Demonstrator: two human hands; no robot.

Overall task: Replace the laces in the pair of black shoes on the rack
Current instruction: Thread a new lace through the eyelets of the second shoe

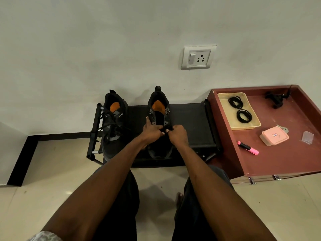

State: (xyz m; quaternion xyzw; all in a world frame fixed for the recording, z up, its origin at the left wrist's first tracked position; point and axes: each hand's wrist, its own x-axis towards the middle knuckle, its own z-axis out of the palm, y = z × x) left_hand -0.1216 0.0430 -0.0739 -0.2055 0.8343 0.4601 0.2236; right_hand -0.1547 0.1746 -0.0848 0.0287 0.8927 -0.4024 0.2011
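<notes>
Left hand (152, 132) and right hand (177, 134) gripping unlaced black shoe (159, 117), orange insole

Pale grey wall (86, 49) with switch socket (198, 57); cream tiled floor (52, 171), black skirting (22, 159); maroon cabinet (278, 162) at right.

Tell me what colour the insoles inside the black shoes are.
Orange; the insoles show clearly in the head view.

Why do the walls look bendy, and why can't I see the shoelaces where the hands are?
Head view: the wide lens bends straight lines, so the maroon table edge slants outward. Head view: the light is dim and soft, so the right shoe, the black rack and whatever the left hand and right hand pinch blend together.
</notes>
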